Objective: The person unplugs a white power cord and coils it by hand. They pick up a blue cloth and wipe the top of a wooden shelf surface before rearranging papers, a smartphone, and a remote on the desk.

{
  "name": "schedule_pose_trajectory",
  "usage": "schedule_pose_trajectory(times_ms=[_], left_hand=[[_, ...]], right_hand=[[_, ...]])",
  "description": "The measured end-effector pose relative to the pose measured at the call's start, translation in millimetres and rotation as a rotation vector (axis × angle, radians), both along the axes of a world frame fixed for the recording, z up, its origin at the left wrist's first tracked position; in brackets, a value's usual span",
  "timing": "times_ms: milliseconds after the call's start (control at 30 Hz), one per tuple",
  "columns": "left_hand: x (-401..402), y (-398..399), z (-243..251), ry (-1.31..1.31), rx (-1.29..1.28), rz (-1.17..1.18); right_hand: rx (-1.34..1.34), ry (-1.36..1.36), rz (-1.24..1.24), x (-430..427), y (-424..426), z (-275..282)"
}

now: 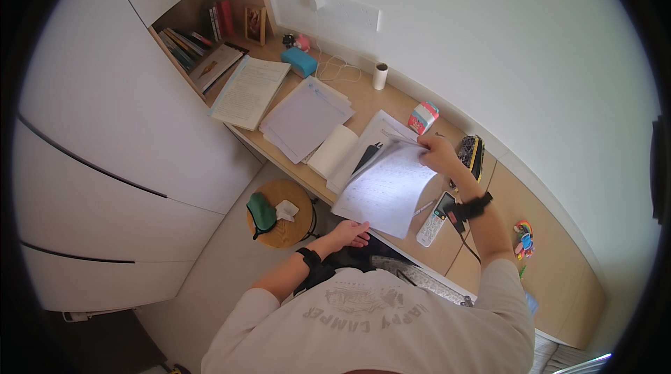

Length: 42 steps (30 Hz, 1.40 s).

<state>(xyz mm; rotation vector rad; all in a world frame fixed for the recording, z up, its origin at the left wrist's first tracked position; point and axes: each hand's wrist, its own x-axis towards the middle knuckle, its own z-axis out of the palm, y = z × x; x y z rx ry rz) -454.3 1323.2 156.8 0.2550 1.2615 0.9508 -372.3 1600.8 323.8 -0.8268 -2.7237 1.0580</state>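
Observation:
Handwritten paper sheets point(390, 185) are lifted and bent over the desk, with a bright patch of light on them. My right hand point(437, 154) pinches their upper right edge. At their lower edge is my left hand point(351, 234), fingers curled; whether it grips the paper cannot be told. Beneath and left of the sheets lie more papers point(341, 177) and a black object point(367, 156), partly covered. An open notebook or pad with a blank page point(333, 151) lies further left. A white calculator or remote control point(436, 219) and a pen point(423, 208) lie to the right.
Stacked papers point(309, 117), an open book point(250, 92), a blue case point(299, 61) and a white cup-like cylinder point(380, 76) stand or lie on the desk. A patterned pencil case point(472, 159) is near the wall. A round wooden stool point(285, 230) holds a green pouch point(261, 212) and a tissue.

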Motion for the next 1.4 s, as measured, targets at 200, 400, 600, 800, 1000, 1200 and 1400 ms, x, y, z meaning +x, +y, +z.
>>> schedule_pose_trajectory(times_ms=[200,400,600,800,1000,1200,1400], left_hand=[[-45.9,-22.4,109.1,0.450,0.410,-0.004],[-107.6,-18.9,110.8,0.456,0.882,0.371],[-82.2,12.8,110.1,0.905,0.680,0.610],[-78.7,20.3,69.7,0.858,0.616,0.432],[-99.7,21.4,79.6,1.047,0.617,0.295],[-141.9,-2.2,78.5,0.733,0.386,0.711],[-159.1,-52.0,96.6,0.482,0.456,1.105]], right_hand=[[-0.605,0.496,-0.001,46.0,-29.3,82.5],[-0.790,0.865,-0.121,20.3,-19.9,40.0],[-0.745,0.708,-0.298,7.0,4.8,-42.4],[-0.659,0.460,-0.265,12.1,19.1,-104.4],[-0.395,0.360,-0.327,-11.6,21.3,-96.0],[-0.321,0.346,-0.445,-55.1,0.8,-78.4],[-0.262,-0.290,-0.438,-76.7,-65.7,-103.5]])
